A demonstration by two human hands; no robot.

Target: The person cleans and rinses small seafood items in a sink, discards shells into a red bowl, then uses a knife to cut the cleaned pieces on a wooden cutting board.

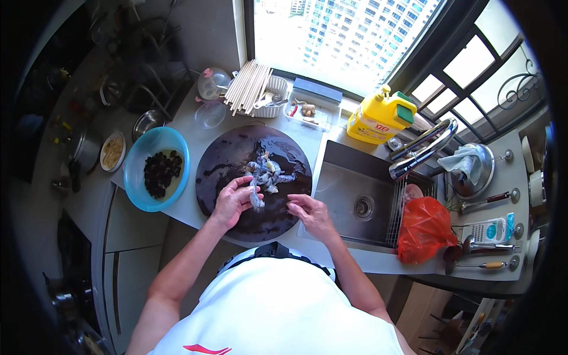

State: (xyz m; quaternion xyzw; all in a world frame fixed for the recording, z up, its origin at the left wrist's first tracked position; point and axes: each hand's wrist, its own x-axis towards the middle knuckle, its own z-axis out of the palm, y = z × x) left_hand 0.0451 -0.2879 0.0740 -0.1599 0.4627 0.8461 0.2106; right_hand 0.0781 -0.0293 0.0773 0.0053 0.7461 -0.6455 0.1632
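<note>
A round dark cutting board (216, 160) lies on the counter before me, wet in places. A small heap of grey raw shrimp (271, 176) sits near its middle. My left hand (229, 204) pinches one shrimp (255, 195) by its upper part, just at the near left of the heap, and the shrimp hangs down from the fingertips. Over the board's right edge is my right hand (313, 218), thumb and fingers bent but apart, with nothing visible between them.
Left of the board stands a blue basin (131, 195) with dark pieces in liquid. Behind are a bundle of chopsticks (251, 83) and a clear tray (322, 112). To the right lie a steel sink (343, 177), a yellow jug (373, 124) and a red plastic bag (423, 231).
</note>
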